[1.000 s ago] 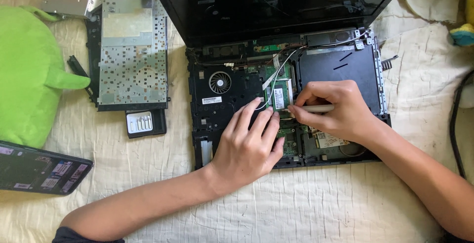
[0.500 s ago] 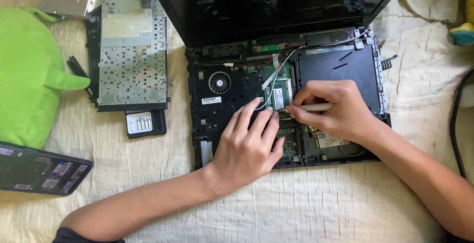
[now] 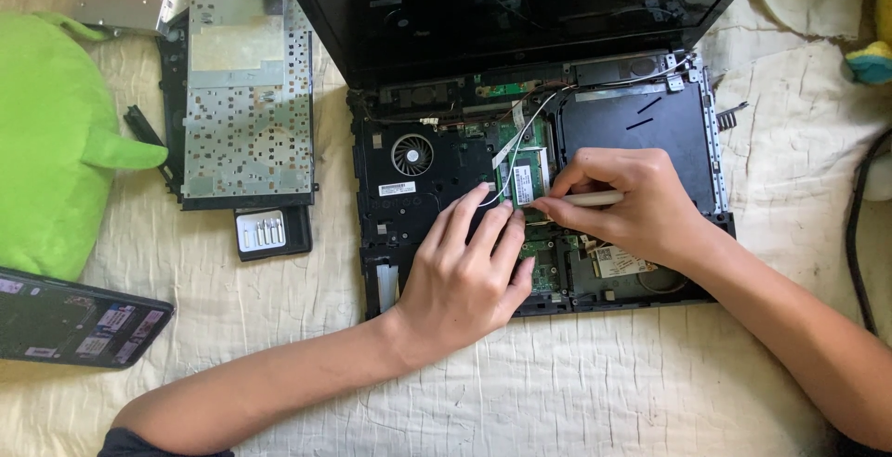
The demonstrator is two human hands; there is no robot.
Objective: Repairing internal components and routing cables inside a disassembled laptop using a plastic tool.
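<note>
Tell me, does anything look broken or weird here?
The laptop is opened up, its fan and green circuit boards bare. Its keyboard lies upside down on the cloth beside it. Nothing looks cracked or spilled.

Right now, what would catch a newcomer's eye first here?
The opened laptop at centre, its insides bare, with both hands over it: the right hand holds a pale slim tool, the left hand rests beside it. A bright green cushion lies far left, by the removed keyboard.

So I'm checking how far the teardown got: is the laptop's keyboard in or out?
Out. The keyboard lies flipped beside the laptop, whose fan and boards are exposed under both hands.
</note>
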